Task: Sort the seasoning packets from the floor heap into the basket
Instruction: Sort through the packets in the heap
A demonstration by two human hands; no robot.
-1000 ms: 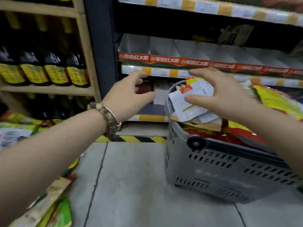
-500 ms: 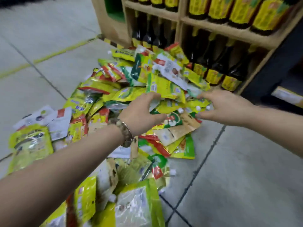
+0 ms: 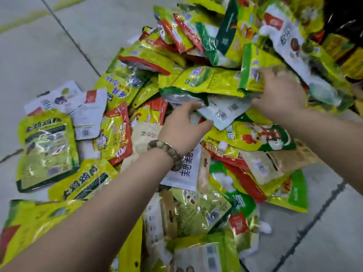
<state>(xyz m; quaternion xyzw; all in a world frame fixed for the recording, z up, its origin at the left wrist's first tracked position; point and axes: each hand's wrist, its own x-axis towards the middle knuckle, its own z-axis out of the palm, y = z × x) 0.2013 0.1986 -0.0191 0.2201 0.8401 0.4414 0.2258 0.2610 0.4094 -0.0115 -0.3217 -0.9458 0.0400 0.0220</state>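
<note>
A heap of seasoning packets (image 3: 196, 134), mostly yellow-green, red and white, covers the floor. My left hand (image 3: 182, 126), with a bead bracelet on the wrist, pinches the left edge of a pale white packet with a barcode (image 3: 224, 111): fingers above it, thumb below. My right hand (image 3: 279, 93) lies further right, fingers spread over a yellow-green packet (image 3: 251, 75) and thumb at the pale packet's right corner. Motion blur hides whether it grips anything. The basket is out of view.
Grey tiled floor (image 3: 49, 55) with dark joints lies bare to the left and at the lower right. Dark bottles on a low shelf (image 3: 345, 32) show at the top right, behind the heap.
The view swung from the basket to the floor heap and closed in. Both hands dropped onto the packets, and my left hand took hold of the pale packet.
</note>
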